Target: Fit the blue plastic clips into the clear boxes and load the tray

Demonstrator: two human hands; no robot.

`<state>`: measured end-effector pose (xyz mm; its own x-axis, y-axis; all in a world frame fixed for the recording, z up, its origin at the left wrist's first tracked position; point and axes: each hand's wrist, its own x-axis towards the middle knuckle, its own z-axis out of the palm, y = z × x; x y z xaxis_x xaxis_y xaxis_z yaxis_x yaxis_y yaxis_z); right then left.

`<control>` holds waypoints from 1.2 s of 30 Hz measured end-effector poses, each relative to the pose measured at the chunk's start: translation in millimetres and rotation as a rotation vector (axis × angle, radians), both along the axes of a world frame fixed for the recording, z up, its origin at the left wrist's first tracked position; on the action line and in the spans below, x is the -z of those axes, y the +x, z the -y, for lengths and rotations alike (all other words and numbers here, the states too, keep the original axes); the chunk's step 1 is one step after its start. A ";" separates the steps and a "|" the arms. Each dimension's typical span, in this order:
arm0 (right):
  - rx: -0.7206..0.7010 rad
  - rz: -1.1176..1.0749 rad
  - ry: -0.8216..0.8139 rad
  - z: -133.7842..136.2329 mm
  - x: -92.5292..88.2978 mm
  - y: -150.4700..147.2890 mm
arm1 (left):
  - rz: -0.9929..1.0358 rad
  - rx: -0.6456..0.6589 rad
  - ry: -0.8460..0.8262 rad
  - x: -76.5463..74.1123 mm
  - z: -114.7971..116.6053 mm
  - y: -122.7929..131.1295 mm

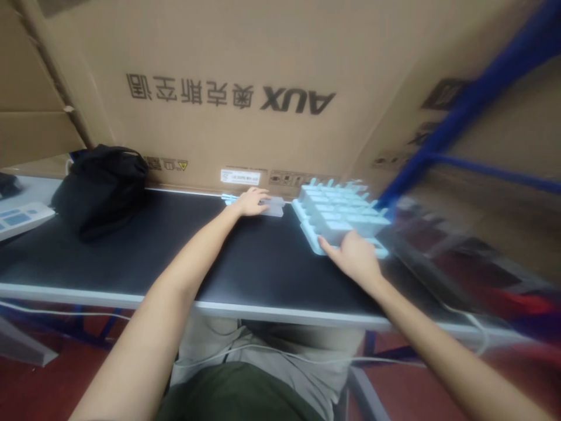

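Observation:
A light-blue popsicle mold (339,211), with several stick handles along its far and right sides, is at the right part of the black tabletop. My right hand (357,254) grips its near edge, thumb stretched along the rim and the other fingers partly hidden. Toward the back of the table, my left hand (252,203) reaches out with its fingers extended and spread. Beneath or beside those fingers lies a translucent pale plastic piece (275,206). Small light-blue sticks (228,199) show to the left of that hand; whether it touches them I cannot tell.
Large cardboard boxes (228,52) stand upright behind the black table (258,263). A black cloth bag (103,187) sits on the left, beside a white and blue item (26,219). At the right a blue metal frame (442,131) slants upward. A white cable (280,349) hangs below the table edge.

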<state>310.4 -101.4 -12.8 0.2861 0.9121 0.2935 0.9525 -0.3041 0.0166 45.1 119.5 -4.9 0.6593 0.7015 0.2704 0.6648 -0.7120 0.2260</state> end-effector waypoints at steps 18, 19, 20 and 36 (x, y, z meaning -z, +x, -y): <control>0.001 0.005 -0.002 0.7 1.0 0.8 | 0.040 -0.145 0.002 6.1 5.4 29.0; 0.001 0.006 0.002 0.9 1.2 0.5 | 0.041 -0.143 0.005 6.4 5.4 29.4; 0.001 0.008 0.008 1.1 1.4 0.2 | 0.043 -0.142 0.007 7.0 5.3 29.6; 0.045 -0.039 0.002 3.0 -1.6 -1.7 | 0.102 -0.138 0.125 -2.0 18.0 21.9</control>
